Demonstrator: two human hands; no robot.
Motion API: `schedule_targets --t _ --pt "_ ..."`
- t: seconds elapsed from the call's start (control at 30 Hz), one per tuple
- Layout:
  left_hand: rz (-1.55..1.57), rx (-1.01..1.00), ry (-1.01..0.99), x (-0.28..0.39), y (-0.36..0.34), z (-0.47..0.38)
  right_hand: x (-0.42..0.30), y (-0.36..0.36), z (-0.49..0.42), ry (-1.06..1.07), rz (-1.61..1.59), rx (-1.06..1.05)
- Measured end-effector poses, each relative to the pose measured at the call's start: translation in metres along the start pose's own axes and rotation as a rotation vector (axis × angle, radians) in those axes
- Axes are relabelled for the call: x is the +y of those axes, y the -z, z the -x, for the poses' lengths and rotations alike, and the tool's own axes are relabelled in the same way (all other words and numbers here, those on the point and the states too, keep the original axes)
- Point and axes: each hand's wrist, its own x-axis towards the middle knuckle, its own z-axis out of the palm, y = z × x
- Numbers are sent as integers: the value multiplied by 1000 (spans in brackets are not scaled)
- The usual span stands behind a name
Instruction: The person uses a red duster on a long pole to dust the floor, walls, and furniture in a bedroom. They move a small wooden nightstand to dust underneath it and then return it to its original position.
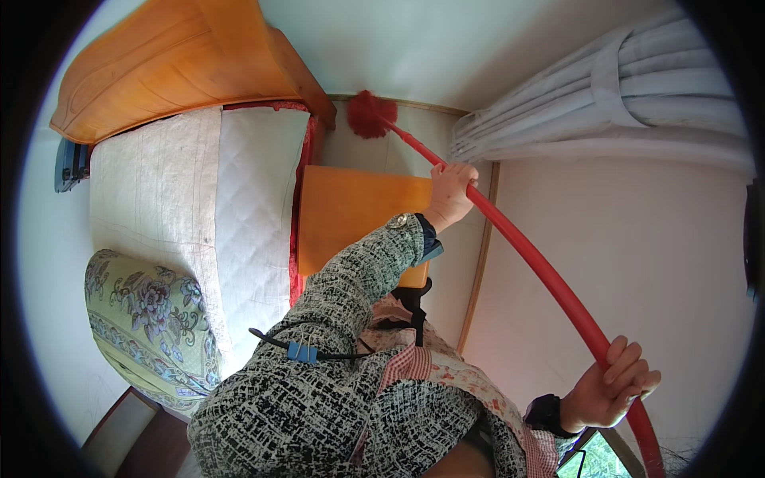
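Note:
A long red pole (538, 257) runs from the lower right up to a fluffy red duster head (372, 115). The head is at the floor's far edge, close to the wall and just right of the bed frame's corner. My left hand (452, 190) grips the pole's upper part, over the edge of an orange wooden cabinet top (358, 209). Lower down, at the right, my right hand (615, 385) is closed around the thicker-looking part of the pole. The pole's near end runs out of view at the bottom.
At the left stands a bed with an orange wooden headboard (179, 66), a pale mattress cover (257, 197) and a folded floral blanket (149, 316). A gathered white curtain (597, 89) hangs at the upper right. A blue-black case (72, 164) lies beyond the bed.

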Motion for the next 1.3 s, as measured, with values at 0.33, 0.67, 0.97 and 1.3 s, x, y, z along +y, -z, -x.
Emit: schedule_targets --t 0.33,0.67,0.97,1.3 --pt "247 -563 -153 33 -41 13 -26 9 21 51 159 157" --pt "290 -66 -150 68 -35 27 -70 16 21 108 113 485" --pt "333 -489 -201 46 -46 27 -53 -47 47 83 315 375" --pt "281 -214 -235 85 -20 7 -80 39 -3 265 530 508"
